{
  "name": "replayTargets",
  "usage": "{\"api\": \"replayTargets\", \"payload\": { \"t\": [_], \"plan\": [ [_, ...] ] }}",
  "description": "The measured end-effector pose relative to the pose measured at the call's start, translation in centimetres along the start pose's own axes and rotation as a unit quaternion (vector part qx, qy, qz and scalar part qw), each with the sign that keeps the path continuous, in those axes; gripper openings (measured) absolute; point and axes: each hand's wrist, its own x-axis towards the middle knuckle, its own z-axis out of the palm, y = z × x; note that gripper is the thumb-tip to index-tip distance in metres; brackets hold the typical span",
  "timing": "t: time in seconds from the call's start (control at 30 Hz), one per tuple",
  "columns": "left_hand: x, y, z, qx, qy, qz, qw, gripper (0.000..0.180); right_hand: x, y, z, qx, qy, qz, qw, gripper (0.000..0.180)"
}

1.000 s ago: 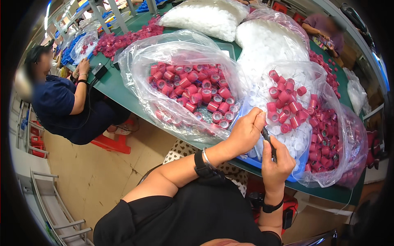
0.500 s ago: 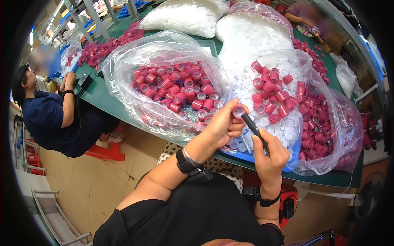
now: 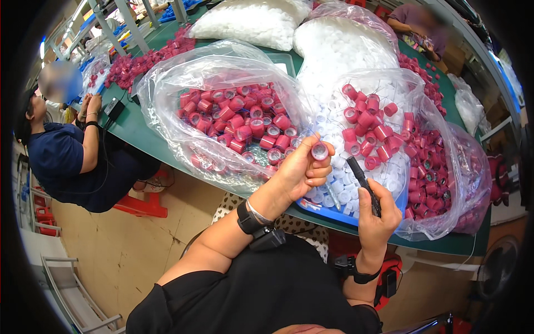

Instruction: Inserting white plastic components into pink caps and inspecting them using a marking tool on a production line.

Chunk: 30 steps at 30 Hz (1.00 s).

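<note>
My left hand [image 3: 303,172] pinches a crimson plastic cylinder [image 3: 320,151] between thumb and fingers, with its open, pale-lined end facing up at me. In my right hand [image 3: 379,216] is a black pen-shaped tool [image 3: 361,177], its tip pointing up and left, a short way apart from the cylinder. Both hands are above the near edge of a blue tray [image 3: 334,214]. Small white caps [image 3: 346,196] fill the tray, and a heap of crimson cylinders with thin wires [image 3: 367,118] lies on them. A clear pen-like stick [image 3: 332,195] rests among the caps.
A clear bag of crimson cylinders [image 3: 239,122] lies open on the left, another [image 3: 428,178] on the right. White sacks [image 3: 250,23] stand behind on the green table [image 3: 136,131]. One person [image 3: 64,156] sits at the left, another [image 3: 425,28] at the far right.
The black tool has come away from the cylinder as my right hand moved right and down. My left hand still holds the cylinder, shifted slightly left.
</note>
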Motion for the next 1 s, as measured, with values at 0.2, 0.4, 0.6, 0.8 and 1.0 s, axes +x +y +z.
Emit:
{"api": "replayTargets", "payload": {
  "t": [0.2,0.4,0.6,0.8,1.0],
  "plan": [
    [-0.1,0.0,0.1,0.036,0.016,0.024,0.999,0.043,-0.1,0.3,0.2,0.002,0.008,0.001,1.0,0.021],
    [-1.8,6.7,0.9,-0.203,-0.061,0.204,0.956,0.072,-0.3,1.6,-1.4,-0.005,0.061,0.047,0.997,0.021],
    [2.2,0.6,3.2,0.601,0.051,0.246,0.758,0.036,-0.1,1.8,-1.3,0.014,0.08,0.059,0.995,0.021],
    [4.2,-1.0,2.2,0.805,0.01,0.367,0.465,0.04,-0.3,1.7,-1.8,0.012,0.076,0.052,0.996,0.021],
    [2.2,-0.8,2.9,0.689,0.023,0.333,0.644,0.037,-0.7,1.8,-2.0,0.001,0.079,0.056,0.995,0.021]
  ]
}}
